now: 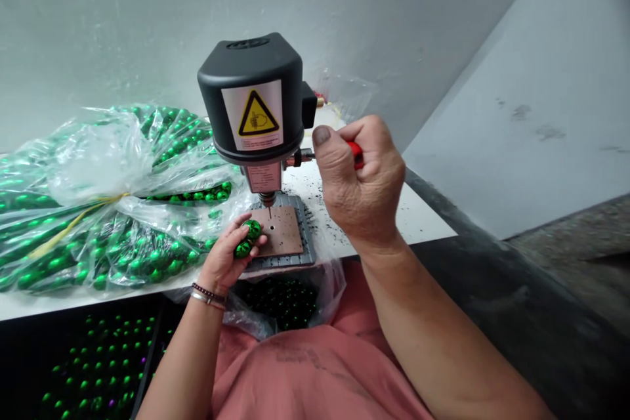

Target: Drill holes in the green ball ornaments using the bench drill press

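The left hand is closed around shiny green balls, seemingly two, at the front edge of the white table; the fingers cover too much to count them surely. They sit just beside the left edge of a brown board, which lies on the grey slotted base of a drill press. The right hand, well apart from the left and higher up, is clenched on a red handle at the press's right side, thumb uppermost. The thin drill bit points down above the board, near a dark hole in it. Black shavings are scattered right of the base, toward the table's right corner. A large clear bag of green balls, gathered with a yellow tie, covers the table's left part up to the front edge. Below that edge, an open plastic bag holds more green balls, and a dark bin at lower left holds green ones with a few purple glints
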Demonstrator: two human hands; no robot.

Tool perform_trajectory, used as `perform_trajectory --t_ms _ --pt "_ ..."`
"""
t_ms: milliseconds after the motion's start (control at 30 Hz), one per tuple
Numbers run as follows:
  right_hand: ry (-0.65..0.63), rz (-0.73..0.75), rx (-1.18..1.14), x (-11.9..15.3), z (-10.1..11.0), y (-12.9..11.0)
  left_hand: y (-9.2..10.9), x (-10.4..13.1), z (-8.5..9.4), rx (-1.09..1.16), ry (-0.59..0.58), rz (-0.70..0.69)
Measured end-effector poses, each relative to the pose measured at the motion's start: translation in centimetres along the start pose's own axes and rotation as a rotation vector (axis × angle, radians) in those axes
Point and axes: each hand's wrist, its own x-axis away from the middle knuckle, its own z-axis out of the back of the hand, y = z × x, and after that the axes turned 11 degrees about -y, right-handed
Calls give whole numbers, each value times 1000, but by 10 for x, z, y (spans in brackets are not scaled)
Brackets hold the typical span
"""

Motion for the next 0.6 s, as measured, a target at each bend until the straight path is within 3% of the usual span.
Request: perform_trajectory --t_ms 167,433,600 --pt "-12 -1 -9 0 0 -1 1 6 -9 36 58 57" --pt "-28 -1 11 -1 1 0 2 4 -15 -461 194 -60" --pt "-83 -5 67 -24 3 -3 2 -1 -14 -540 177 -54"
